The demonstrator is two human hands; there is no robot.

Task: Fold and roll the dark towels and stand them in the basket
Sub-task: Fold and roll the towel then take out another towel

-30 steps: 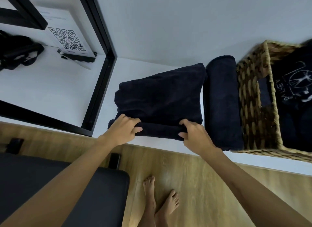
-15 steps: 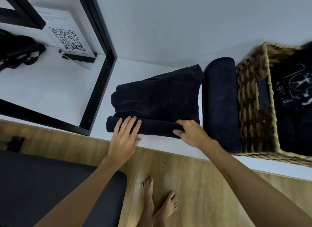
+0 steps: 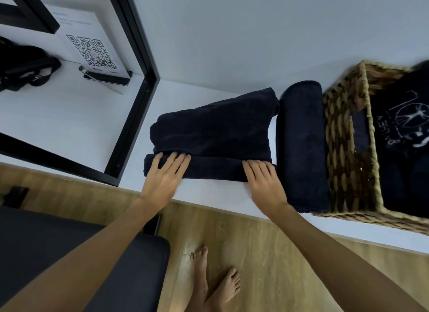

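A dark navy terry towel (image 3: 213,135), folded flat, lies on the white desk (image 3: 209,193) near its front edge, with its near edge turned up into a low roll running left to right. Both hands lie flat on that roll with fingers straight and slightly spread: the left hand (image 3: 164,174) presses its left end, the right hand (image 3: 262,179) its right end, the two well apart and neither curled round the cloth.

Just to the right of this towel, touching or nearly touching its far right corner, a second dark navy towel already rolled into a thick cylinder (image 3: 301,146) lies on the desk with its length running from far to near. Its right side rests against the woven wicker basket (image 3: 343,149), which stands at the right end of the desk. Inside the basket is a dark garment with a white printed figure and lettering (image 3: 404,121); whether anything else is in there cannot be told.

To the left, a black metal frame (image 3: 134,84) borders another white surface carrying a white card with a QR code (image 3: 92,49) and a black strapped bag (image 3: 23,65). Below the desk edge are the wooden floor (image 3: 267,253), a black padded seat (image 3: 69,253) at the near left, and the person's bare feet (image 3: 213,281).
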